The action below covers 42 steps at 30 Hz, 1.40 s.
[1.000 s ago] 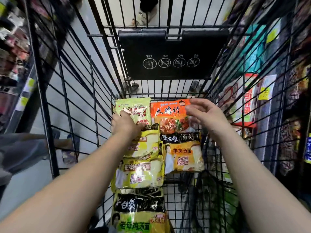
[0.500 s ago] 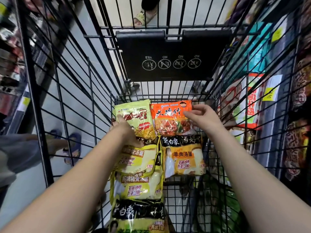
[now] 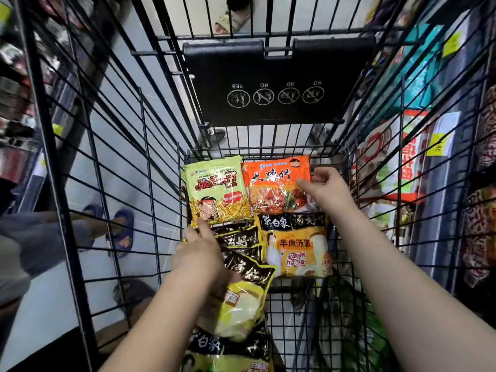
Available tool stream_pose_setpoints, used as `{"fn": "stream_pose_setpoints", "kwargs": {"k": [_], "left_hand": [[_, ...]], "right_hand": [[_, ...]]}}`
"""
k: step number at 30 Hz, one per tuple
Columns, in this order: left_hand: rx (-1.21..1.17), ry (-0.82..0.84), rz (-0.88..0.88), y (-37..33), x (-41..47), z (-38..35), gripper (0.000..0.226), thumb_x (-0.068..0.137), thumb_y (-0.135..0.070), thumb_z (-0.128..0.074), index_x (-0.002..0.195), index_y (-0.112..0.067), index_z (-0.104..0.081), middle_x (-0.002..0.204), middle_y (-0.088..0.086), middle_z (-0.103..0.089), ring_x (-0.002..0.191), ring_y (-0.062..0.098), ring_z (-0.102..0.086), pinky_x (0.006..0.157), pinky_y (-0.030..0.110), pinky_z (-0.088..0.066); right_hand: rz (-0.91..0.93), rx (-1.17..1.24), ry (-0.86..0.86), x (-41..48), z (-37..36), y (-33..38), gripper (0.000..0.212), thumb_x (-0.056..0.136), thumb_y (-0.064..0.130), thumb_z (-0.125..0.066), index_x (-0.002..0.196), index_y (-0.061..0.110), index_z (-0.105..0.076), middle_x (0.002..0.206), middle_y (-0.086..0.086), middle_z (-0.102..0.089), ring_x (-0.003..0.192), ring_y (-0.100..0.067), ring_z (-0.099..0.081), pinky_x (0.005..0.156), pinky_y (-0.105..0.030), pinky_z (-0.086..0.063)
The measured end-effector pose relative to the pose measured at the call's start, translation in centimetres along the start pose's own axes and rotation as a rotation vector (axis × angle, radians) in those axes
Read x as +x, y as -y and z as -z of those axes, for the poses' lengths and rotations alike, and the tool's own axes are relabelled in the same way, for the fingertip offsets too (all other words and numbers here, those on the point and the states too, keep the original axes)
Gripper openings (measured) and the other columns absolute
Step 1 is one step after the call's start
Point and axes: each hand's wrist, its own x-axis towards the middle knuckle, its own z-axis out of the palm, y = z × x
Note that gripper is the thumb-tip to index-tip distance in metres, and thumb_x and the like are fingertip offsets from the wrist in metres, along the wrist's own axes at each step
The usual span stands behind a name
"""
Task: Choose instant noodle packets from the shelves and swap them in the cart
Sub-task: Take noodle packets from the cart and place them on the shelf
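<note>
Left hand (image 3: 200,253) gripping yellow packet (image 3: 241,310) (tilted), right hand (image 3: 328,190) pinching orange packet (image 3: 273,183)

Blue slippers (image 3: 122,228) (someone's feet), pale sandal (image 3: 231,21), grey floor (image 3: 40,312)

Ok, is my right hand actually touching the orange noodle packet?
Touching. The head view shows the right hand at the right edge of the orange noodle packet, with the thumb lying on its front and the fingers curled round the edge.
</note>
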Motion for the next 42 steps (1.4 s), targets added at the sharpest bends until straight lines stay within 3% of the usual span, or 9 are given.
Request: {"fn": "stream_pose_setpoints", "kwargs": {"k": [4,9,14,20,23,27,31,34,42], "left_hand": [[0.003,0.031,0.028,0.8,-0.3,0.2,0.147,0.072,-0.069,-0.076,0.155,-0.006,0.027,0.165,0.020,-0.010,0.148,0.039,-0.034,0.115,0.044,-0.038],[-0.084,-0.069,-0.053,1.0,0.3,2.4,0.133,0.071,-0.075,-0.070,0.160,-0.004,-0.002,0.163,0.019,-0.019,0.152,0.036,-0.018,0.123,0.045,-0.024],[-0.621,-0.441,-0.062,0.2,5.6,3.6,0.087,0.086,-0.045,-0.075,0.150,-0.004,-0.031,0.150,0.019,-0.041,0.140,0.036,-0.040,0.116,0.050,-0.038],[-0.728,-0.407,-0.004,-0.9,9.2,4.3,0.088,0.090,-0.031,-0.075,0.151,0.003,-0.022,0.151,0.024,-0.041,0.139,0.040,-0.043,0.115,0.049,-0.039],[-0.832,-0.409,0.021,-1.1,10.3,4.1,0.085,0.081,-0.033,-0.081,0.143,-0.003,-0.032,0.141,0.023,-0.050,0.127,0.042,-0.054,0.106,0.052,-0.048],[-0.983,-0.411,0.012,0.6,16.1,2.2,0.100,0.037,-0.065,-0.078,0.119,-0.015,-0.053,0.115,0.013,-0.068,0.096,0.038,-0.071,0.082,0.054,-0.061],[-1.131,-0.296,-0.047,0.1,10.4,4.7,0.042,0.075,-0.024,-0.089,0.108,-0.010,-0.067,0.099,0.010,-0.077,0.082,0.027,-0.075,0.076,0.044,-0.063],[-1.260,-0.170,-0.116,0.1,8.3,5.9,0.037,0.080,-0.007,-0.084,0.111,-0.004,-0.065,0.088,0.012,-0.076,0.053,0.019,-0.066,0.049,0.028,-0.053],[-1.226,-0.293,-0.280,1.1,0.4,9.1,0.024,0.089,-0.015,-0.076,0.111,-0.009,-0.067,0.076,0.004,-0.073,0.044,0.008,-0.061,0.038,0.018,-0.045]], "right_hand": [[-0.011,-0.029,-0.007,0.0,0.0,-0.1,0.076,0.076,0.045,-0.085,0.136,0.017,-0.049,0.130,-0.004,-0.064,0.112,-0.025,-0.066,0.094,-0.054,-0.056],[-0.039,-0.029,-0.014,0.2,-0.1,0.1,0.076,0.075,0.044,-0.086,0.136,0.018,-0.049,0.129,-0.005,-0.064,0.110,-0.027,-0.067,0.089,-0.055,-0.058],[-0.065,-0.064,-0.019,0.4,-0.5,0.3,0.077,0.076,0.040,-0.086,0.138,0.016,-0.047,0.132,-0.008,-0.060,0.116,-0.031,-0.063,0.091,-0.055,-0.057],[-0.091,-0.143,0.014,1.0,-0.5,-0.2,0.081,0.078,0.045,-0.084,0.140,0.011,-0.044,0.131,-0.011,-0.059,0.110,-0.027,-0.062,0.090,-0.046,-0.058],[-0.098,-0.146,0.028,1.1,-0.3,-0.3,0.080,0.078,0.045,-0.084,0.140,0.012,-0.045,0.130,-0.010,-0.059,0.110,-0.026,-0.061,0.092,-0.047,-0.058],[-0.077,-0.136,0.023,1.5,0.0,-0.8,0.077,0.080,0.045,-0.083,0.140,0.013,-0.046,0.132,-0.005,-0.059,0.116,-0.024,-0.060,0.095,-0.044,-0.055],[-0.056,-0.098,0.049,1.9,0.0,-0.8,0.072,0.081,0.040,-0.083,0.138,0.012,-0.049,0.125,-0.001,-0.062,0.099,-0.016,-0.062,0.067,-0.024,-0.046],[-0.066,-0.111,0.062,2.1,-0.1,-0.9,0.074,0.082,0.041,-0.082,0.139,0.011,-0.048,0.125,-0.005,-0.061,0.085,-0.009,-0.058,0.057,-0.019,-0.037],[-0.094,-0.102,0.115,1.9,-0.1,-0.4,0.081,0.075,0.046,-0.085,0.139,0.012,-0.048,0.129,-0.008,-0.063,0.094,-0.017,-0.063,0.061,-0.023,-0.046]]}}
